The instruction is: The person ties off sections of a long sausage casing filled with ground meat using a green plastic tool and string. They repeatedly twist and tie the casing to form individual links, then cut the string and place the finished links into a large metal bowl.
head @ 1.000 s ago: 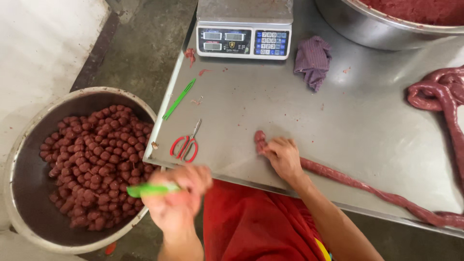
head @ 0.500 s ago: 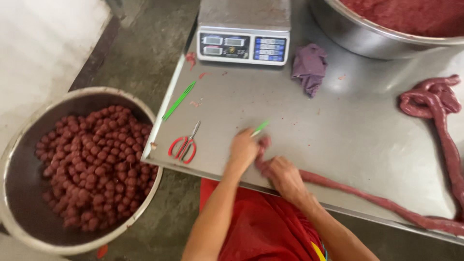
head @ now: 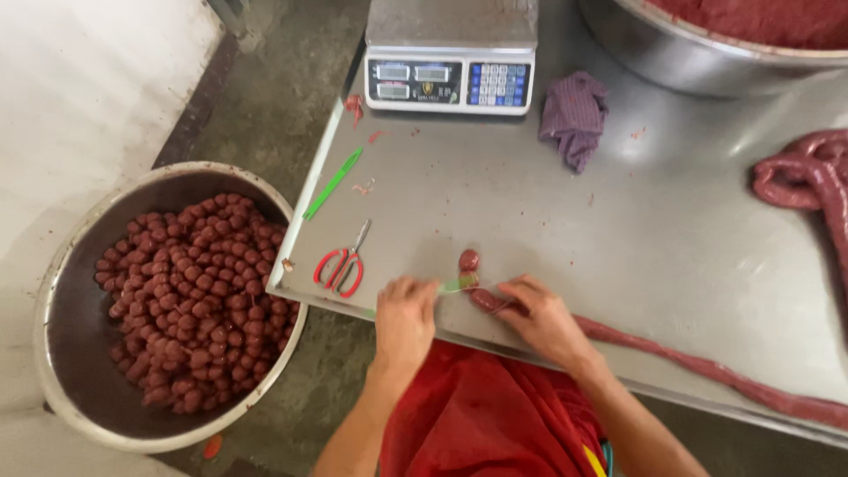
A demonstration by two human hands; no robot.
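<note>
Here hands [head: 477, 309] tie sausage [head: 671, 358] near table edge [head: 305, 296].

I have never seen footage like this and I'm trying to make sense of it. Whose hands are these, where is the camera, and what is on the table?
The camera sits on a person's head and looks down, so the two bare hands are that person's own. The left hand pulls a thin green tie taut around a long red sausage rope, which the right hand pins to the metal table. One small ball-shaped link is pinched off at the rope's end. Also on the table are red-handled scissors, a spare green strip, a weighing scale, a purple cloth and a large steel bowl. On the floor, a big basin holds many finished red balls.
</note>
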